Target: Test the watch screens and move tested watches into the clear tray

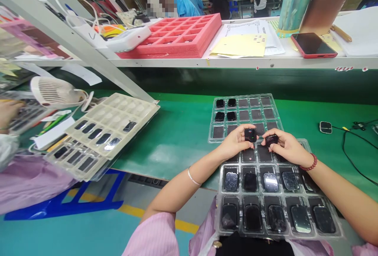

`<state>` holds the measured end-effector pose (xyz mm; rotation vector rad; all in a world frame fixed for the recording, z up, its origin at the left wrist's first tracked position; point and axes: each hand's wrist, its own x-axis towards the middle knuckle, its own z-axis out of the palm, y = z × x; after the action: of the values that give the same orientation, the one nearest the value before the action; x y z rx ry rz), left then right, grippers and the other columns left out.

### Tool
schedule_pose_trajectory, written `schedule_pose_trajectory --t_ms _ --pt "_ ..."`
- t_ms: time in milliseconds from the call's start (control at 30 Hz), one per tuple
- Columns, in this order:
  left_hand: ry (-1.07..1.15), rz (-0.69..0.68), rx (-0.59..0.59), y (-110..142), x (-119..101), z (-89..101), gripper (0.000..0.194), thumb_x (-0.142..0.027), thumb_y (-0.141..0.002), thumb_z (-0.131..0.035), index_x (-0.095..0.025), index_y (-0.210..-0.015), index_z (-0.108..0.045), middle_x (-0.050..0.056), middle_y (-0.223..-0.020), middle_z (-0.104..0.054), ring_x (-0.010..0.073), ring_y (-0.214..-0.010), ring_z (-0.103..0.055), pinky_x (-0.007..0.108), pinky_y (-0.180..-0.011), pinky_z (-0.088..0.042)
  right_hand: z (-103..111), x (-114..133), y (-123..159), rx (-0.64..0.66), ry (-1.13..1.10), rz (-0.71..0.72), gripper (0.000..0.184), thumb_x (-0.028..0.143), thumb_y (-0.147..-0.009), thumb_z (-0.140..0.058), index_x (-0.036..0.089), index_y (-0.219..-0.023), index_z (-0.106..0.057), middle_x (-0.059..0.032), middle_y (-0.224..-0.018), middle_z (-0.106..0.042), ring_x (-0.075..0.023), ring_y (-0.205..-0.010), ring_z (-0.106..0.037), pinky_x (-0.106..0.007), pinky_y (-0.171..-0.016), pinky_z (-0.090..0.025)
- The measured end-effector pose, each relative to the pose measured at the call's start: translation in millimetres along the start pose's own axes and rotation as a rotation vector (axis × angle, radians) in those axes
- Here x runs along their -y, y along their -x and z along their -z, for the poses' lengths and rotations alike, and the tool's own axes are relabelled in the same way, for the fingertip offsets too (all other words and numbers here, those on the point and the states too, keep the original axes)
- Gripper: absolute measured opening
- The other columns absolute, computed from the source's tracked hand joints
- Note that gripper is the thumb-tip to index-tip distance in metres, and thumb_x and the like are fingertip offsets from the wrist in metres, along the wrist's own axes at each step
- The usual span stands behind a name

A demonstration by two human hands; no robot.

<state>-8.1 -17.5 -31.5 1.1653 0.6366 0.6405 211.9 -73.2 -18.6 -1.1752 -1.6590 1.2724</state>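
Note:
My left hand [238, 142] pinches a small black smartwatch body [250, 135], its dark face turned up. In my right hand [285, 145] is a second black watch body [271, 140], held between thumb and fingers. Both hands hover over the near clear plastic tray [219, 208], where dark watch bodies [250, 181] sit in the two nearest rows of pockets. Behind it lies another clear tray [211, 130], partly covered by my left hand, with several black watch bodies [232, 102] in its left pockets.
A small watch-like device [325, 127] with a black cable [344, 149] lies at right. Stacked cream trays [138, 120] and a white fan [56, 92] are at left, near another person's arm [8, 114]. The shelf holds a red foam tray [206, 37] and a phone [314, 45].

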Motion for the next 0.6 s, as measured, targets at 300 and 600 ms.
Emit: schedule_pose_trajectory --t_ms 300,600 --pt "-0.051 -0.034 0.018 0.7 -2.6 1.8 0.059 -0.021 -0.075 -0.068 -0.02 -0.132 -0.051 0.012 -0.114 -0.067 0.0164 -0.079 -0.067 0.023 -0.06 -0.044 2.6 -1.7 -0.3 -0.007 -0.086 -0.033 0.044 0.015 -0.084 -0.053 0.021 -0.127 -0.052 -0.0103 -0.113 -0.068 -0.018 -0.079 -0.068 -0.034 -0.067 -0.058" --pt "0.03 -0.029 0.015 -1.9 1.1 5.8 0.065 -0.017 -0.07 -0.073 -0.021 -0.129 -0.047 0.011 -0.114 -0.068 0.014 -0.074 -0.068 0.023 -0.061 -0.043 3.3 -0.8 -1.1 -0.037 -0.164 -0.062 0.049 0.018 -0.087 -0.051 0.023 -0.135 -0.049 -0.0107 -0.118 -0.067 -0.0192 -0.081 -0.069 -0.037 -0.069 -0.059"
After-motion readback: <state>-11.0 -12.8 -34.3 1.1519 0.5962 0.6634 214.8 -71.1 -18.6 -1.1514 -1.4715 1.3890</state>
